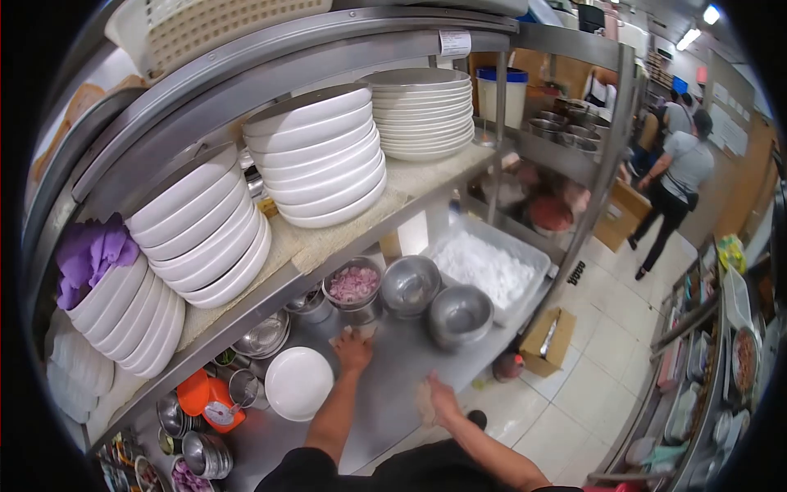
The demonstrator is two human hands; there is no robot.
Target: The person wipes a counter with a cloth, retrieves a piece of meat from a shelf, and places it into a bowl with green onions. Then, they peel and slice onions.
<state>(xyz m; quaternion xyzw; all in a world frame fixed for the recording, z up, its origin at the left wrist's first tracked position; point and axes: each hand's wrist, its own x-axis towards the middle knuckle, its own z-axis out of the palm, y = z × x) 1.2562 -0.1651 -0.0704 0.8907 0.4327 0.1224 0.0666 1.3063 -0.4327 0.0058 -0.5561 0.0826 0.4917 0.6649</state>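
Note:
My left hand (354, 349) is over the steel worktop (385, 373) with its fingers apart, just in front of a metal pot of chopped red onion (352, 283). A pale, filmy patch shows at its fingertips; I cannot make out what it is. My right hand (443, 402) is at the worktop's front edge. Its fingers are blurred, with a pale smear beside them. To the left of my left hand lies a white plate (299, 384). Two metal bowls, one upper (411, 285) and one lower (461, 316), stand beyond my hands.
A tray of white, ice-like pieces (484, 266) stands at the far right. Stacked white bowls (316, 156) and plates (422, 115) fill the shelf above. An orange scale (220, 410) sits at left. Cardboard boxes stand on the floor, and a person (684, 176) is in the aisle.

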